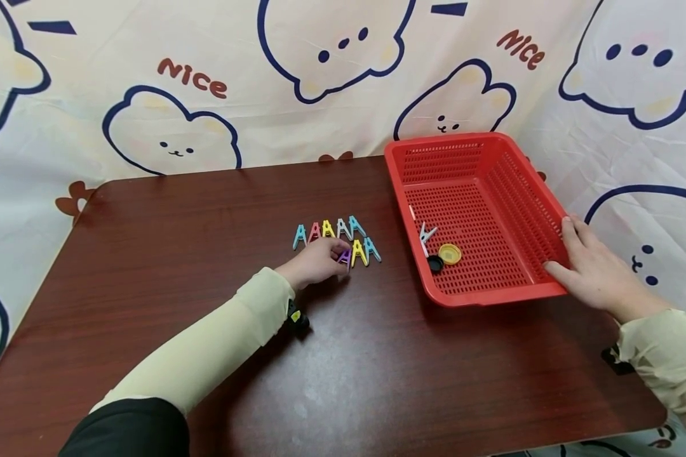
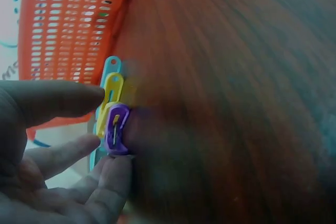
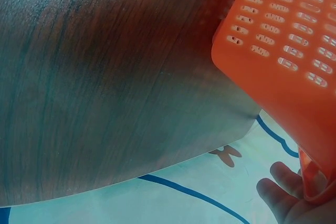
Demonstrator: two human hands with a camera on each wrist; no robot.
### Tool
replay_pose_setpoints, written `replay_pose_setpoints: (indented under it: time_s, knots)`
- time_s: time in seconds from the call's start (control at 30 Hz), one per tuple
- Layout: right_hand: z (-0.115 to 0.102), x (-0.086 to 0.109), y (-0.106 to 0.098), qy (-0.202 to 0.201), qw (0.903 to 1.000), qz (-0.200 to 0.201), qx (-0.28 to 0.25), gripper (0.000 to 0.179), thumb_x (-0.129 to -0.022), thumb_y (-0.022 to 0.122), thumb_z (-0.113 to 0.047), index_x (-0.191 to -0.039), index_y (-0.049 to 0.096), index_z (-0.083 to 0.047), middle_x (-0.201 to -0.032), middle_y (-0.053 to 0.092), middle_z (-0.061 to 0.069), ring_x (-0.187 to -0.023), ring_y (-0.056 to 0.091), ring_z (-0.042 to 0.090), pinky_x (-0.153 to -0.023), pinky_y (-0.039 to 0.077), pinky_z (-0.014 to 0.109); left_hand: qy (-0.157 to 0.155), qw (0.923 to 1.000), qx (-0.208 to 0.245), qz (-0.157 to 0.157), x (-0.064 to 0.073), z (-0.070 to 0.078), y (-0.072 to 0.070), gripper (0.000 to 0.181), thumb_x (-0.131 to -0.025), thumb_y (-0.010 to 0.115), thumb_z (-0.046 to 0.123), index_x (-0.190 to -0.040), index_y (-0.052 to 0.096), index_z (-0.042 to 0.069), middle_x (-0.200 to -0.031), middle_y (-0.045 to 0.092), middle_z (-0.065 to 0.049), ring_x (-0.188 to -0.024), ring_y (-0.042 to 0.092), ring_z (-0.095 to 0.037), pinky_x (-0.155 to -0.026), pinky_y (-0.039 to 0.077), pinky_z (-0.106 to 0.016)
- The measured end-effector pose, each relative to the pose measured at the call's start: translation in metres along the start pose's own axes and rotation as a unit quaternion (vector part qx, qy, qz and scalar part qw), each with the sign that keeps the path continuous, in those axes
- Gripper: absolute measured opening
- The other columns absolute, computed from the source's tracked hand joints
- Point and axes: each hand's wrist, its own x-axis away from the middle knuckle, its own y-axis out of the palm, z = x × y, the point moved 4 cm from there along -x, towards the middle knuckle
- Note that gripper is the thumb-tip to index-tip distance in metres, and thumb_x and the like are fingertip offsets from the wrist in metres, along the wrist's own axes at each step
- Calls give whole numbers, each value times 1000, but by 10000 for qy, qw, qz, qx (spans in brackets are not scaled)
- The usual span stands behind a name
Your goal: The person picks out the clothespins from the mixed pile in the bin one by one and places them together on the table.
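Note:
My left hand (image 1: 319, 259) reaches to a purple clothespin (image 2: 116, 129), its bent fingers around the clip, fingertips right at its ends. Beside it stand a yellow clothespin (image 1: 359, 252) and a blue clothespin (image 1: 372, 249). Behind them is another row: a blue clothespin (image 1: 300, 235), a pink clothespin (image 1: 314, 231), a yellow clothespin (image 1: 328, 228), a white clothespin (image 1: 343, 228) and a second blue one (image 1: 356, 225). On the right, my right hand (image 1: 603, 276) grips the rim of a red plastic basket (image 1: 480, 297), thumb over the inner side.
Inside the basket lie a white clothespin (image 1: 425, 237), a yellow round cap (image 1: 450, 254) and a black round cap (image 1: 436, 264). The dark brown table (image 1: 206, 266) meets a cartoon-printed cloth (image 1: 297, 127) at the back. The table's edge (image 3: 157, 170) shows in the right wrist view.

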Motion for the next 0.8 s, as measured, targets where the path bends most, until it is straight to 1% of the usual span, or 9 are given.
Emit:
replay_pose_setpoints:
  time_s: [0.1, 0.2, 0.27, 0.3, 0.37, 0.43, 0.53, 0.67, 0.8]
  knots:
    - [0, 0, 1, -11, 10000, 12, -14, 86, -106, 48, -31, -157, -8, 9, -163, -1, 38, -141, 20, 62, -103, 27, 78, 124, 9986, -515, 97, -2, 2, 2, 49, -89, 75, 3, -136, 62, -3, -128, 64, -20, -120, 60, -31, -102, 49, -43]
    - [1, 0, 1, -18, 10000, 33, -16, 85, -106, 47, -31, -157, -8, 9, -163, -1, 38, -142, 20, 62, -104, 27, 78, 302, 9942, -985, 297, -4, 4, 3, 44, -90, 73, 4, -132, 64, -5, -124, 67, -20, -115, 62, -30, -100, 50, -43]
    - [0, 0, 1, -7, 10000, 51, -16, 85, -106, 47, -31, -157, -8, 9, -163, -1, 38, -142, 19, 62, -104, 27, 77, 367, 9910, -1206, 450, -5, 4, 2, 41, -91, 72, 6, -129, 64, -6, -122, 67, -20, -115, 61, -30, -100, 49, -43]
    - [0, 0, 1, -3, 10000, 54, -10, 85, -106, 47, -32, -157, -8, 9, -163, -1, 38, -142, 19, 62, -104, 27, 77, 382, 9899, -1262, 510, -6, 4, 2, 40, -91, 73, 7, -129, 64, -6, -122, 68, -19, -114, 61, -30, -100, 49, -44]
    - [0, 0, 1, 7, 10000, 42, -12, 85, -106, 47, -32, -157, -8, 9, -163, -1, 37, -143, 18, 62, -104, 27, 77, 326, 9904, -1214, 573, -5, 3, 2, 42, -91, 74, 9, -129, 64, -5, -121, 67, -19, -112, 61, -30, -99, 49, -44]
    - [0, 0, 1, 17, 10000, 33, 3, 85, -106, 47, -32, -157, -8, 8, -163, -1, 37, -143, 19, 61, -104, 27, 77, 294, 9919, -1111, 548, -5, 2, 2, 45, -90, 76, 12, -130, 63, -4, -120, 67, -17, -110, 60, -28, -98, 49, -43]
    - [0, 0, 1, 17, 10000, 20, 13, 85, -106, 47, -32, -157, -8, 8, -163, -2, 37, -143, 19, 62, -104, 27, 77, 288, 9926, -1102, 430, -4, 2, 4, 51, -88, 79, 16, -133, 63, -1, -121, 64, -15, -109, 56, -26, -95, 48, -40]
    - [0, 0, 1, 34, 10000, 10, 9, 86, -106, 47, -32, -157, -9, 8, -164, -2, 37, -142, 19, 62, -104, 27, 77, 319, 9890, -1395, 369, -5, 3, 6, 53, -89, 79, 20, -135, 63, -1, -124, 60, -16, -113, 50, -27, -96, 46, -40]
    - [1, 0, 1, 41, 10000, 3, 0, 86, -107, 47, -33, -158, -9, 8, -164, -2, 37, -143, 18, 61, -104, 27, 77, 261, 9867, -1556, 403, -6, 2, 7, 53, -92, 77, 20, -137, 61, -3, -127, 59, -19, -113, 52, -29, -95, 47, -41]
